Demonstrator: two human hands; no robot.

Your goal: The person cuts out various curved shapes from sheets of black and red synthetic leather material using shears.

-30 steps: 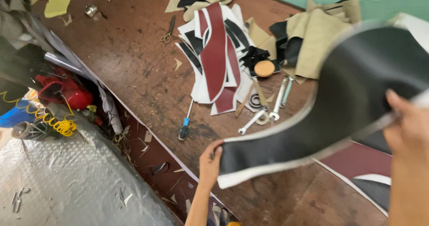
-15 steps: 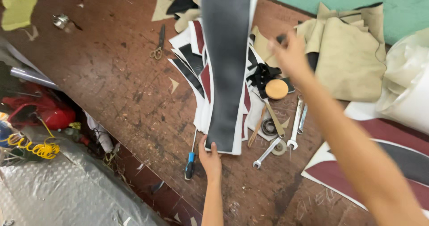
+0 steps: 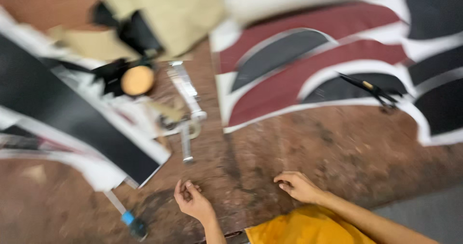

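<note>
the long black strip (image 3: 72, 123) with its white border lay flat on the left of the worn brown table (image 3: 308, 147), running down from the far left toward you, and its squared lower end stopped just up and left of your left hand (image 3: 192, 201). that hand rested palm up on the wood, fingers curled loosely inward, holding nothing. your right hand (image 3: 300, 186) sat palm down near the table's front edge, fingers bent, also empty, well apart from the strip. between and ahead of your two hands the bare wood gave you open room. a screwdriver with a blue handle (image 3: 126, 217) poked out from under the strip's lower end, close to your left hand. farther up lay metal wrenches (image 3: 185, 104) and a round tan lid (image 3: 137, 80), blurred. the maroon, black and white curved panels (image 3: 308, 70) filled the upper right, their white lower edge well clear of your right hand, with black scissors (image 3: 374, 90) lying on them. your yellow garment (image 3: 304, 227) showed at the bottom.
</note>
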